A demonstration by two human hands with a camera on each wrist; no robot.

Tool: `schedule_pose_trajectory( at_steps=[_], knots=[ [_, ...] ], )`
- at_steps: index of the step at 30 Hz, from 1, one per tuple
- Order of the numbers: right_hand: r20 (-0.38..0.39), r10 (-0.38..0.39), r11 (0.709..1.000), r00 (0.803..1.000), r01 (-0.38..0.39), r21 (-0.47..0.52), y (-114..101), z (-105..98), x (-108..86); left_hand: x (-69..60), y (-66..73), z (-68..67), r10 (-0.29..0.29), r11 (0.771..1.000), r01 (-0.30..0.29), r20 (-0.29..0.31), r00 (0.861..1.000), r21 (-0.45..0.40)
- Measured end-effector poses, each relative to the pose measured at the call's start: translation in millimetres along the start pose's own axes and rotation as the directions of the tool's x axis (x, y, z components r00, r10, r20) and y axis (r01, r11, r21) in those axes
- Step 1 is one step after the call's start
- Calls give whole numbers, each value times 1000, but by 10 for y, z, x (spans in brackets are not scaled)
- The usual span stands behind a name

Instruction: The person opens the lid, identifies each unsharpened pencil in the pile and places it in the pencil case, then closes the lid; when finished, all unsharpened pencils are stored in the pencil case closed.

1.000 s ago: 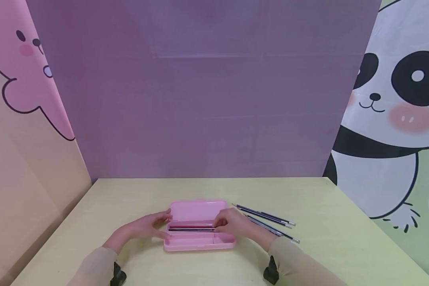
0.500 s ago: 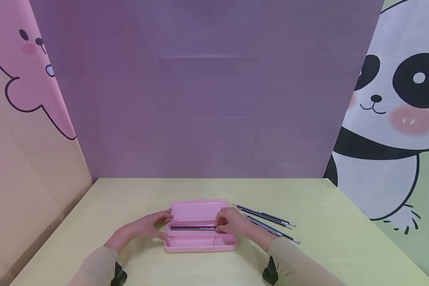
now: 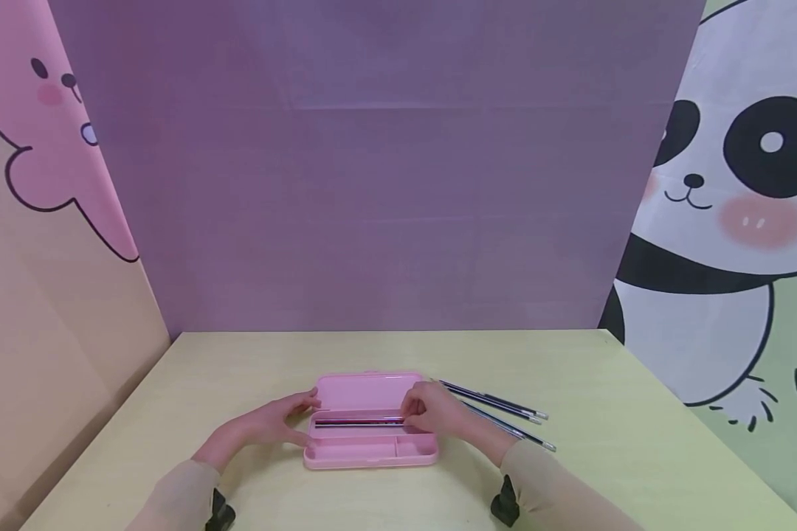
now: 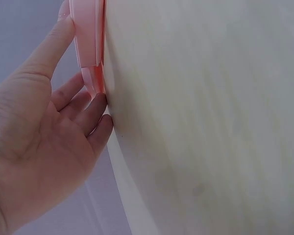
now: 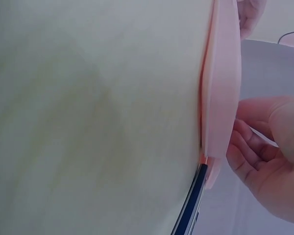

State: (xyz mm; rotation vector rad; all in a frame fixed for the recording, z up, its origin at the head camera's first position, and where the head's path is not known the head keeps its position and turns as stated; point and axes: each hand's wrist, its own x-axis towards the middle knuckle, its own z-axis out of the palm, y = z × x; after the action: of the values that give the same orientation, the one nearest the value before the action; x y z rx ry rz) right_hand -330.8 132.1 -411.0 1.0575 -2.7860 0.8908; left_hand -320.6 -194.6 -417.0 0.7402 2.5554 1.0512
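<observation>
Pencil case (image 3: 345, 464), pink, glossy, on bench (image 3: 239, 361) towards 6 o'clock of the head view; lid (image 3: 365, 391) folded open at 12 o'clock. Rear compartment (image 3: 345, 431) holds slim dark and reddish pencils (image 3: 359, 423), lengthwise; front section (image 3: 352, 447) divides long and short. Left hand (image 3: 272, 420), digits apart, touches case at 9 o'clock. Right hand (image 3: 438, 411), fingers bent, covers pencil ends at 3 o'clock; cannot tell whether pinching. Loose dark pencils (image 3: 505, 402), white-ended, at 2 o'clock.

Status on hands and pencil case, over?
Left hand touching open pink case. Right hand at pencils inside, grip unclear. Loose pencils lie right of case.
</observation>
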Motion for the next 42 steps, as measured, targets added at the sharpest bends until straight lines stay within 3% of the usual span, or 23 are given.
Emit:
schedule_pose_trajectory(
  at_steps=[7,14,19,42],
  knots=[
    [-46,11,999,999,-9,42,11,-57,-47,1,-13,13,-9,1000,9,-8,1000,-4],
    [-55,92,989,994,-85,118,1,-192,-130,7,-9,8,-3,1000,3,-13,1000,10],
    [-81,83,988,993,-72,134,44,-318,-190,-1,8,9,6,1000,-5,-15,1000,21],
    [-192,165,986,967,-159,47,287,-723,-539,6,7,11,9,999,-8,-26,1000,38]
  ],
)
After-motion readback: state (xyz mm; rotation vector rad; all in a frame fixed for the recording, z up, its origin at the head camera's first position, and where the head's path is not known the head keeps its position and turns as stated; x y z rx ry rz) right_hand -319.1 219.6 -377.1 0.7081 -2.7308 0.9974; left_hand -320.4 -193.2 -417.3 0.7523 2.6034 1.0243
